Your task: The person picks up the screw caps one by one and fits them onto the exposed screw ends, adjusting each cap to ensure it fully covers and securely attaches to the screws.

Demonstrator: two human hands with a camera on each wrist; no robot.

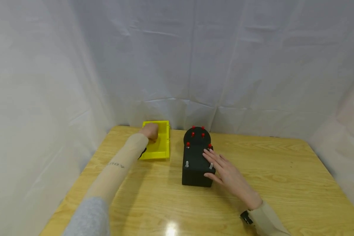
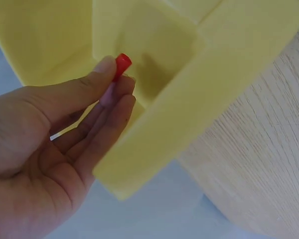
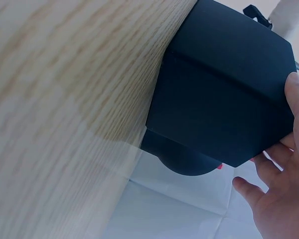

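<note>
Head view: a person's left hand (image 1: 149,131) reaches into a shallow yellow plastic tray (image 1: 162,146) at the far left of a pale wooden table (image 1: 283,170). From here the fingers are turned away, so what they are doing cannot be told. The right hand (image 1: 227,173) lies with straight, spread fingers on the top and right edge of a black block-shaped fixture with a rounded far end (image 1: 194,164), which stands just right of the tray, apart from it. Small red caps (image 1: 187,144) sit on pegs around the rounded end, and two bare metal pegs (image 1: 187,164) stand on the nearer part, one of them beside the right fingers. White cloth (image 1: 177,59) hangs behind and to both sides of the table.

Left wrist view: the left hand (image 2: 65,144) pinches a small red cap (image 2: 122,63) between the thumb tip and the fingertips, the other fingers loosely bent beneath. The cap is held over the inner corner of the yellow tray (image 2: 229,64), whose wall runs close by the fingers; the tabletop (image 2: 269,164) shows to the right.

Right wrist view: the right hand (image 3: 281,194) has relaxed fingers resting against the side of the black fixture (image 3: 224,99), thumb touching its edge, grasping nothing. The fixture stands on the wooden table (image 3: 65,99).
</note>
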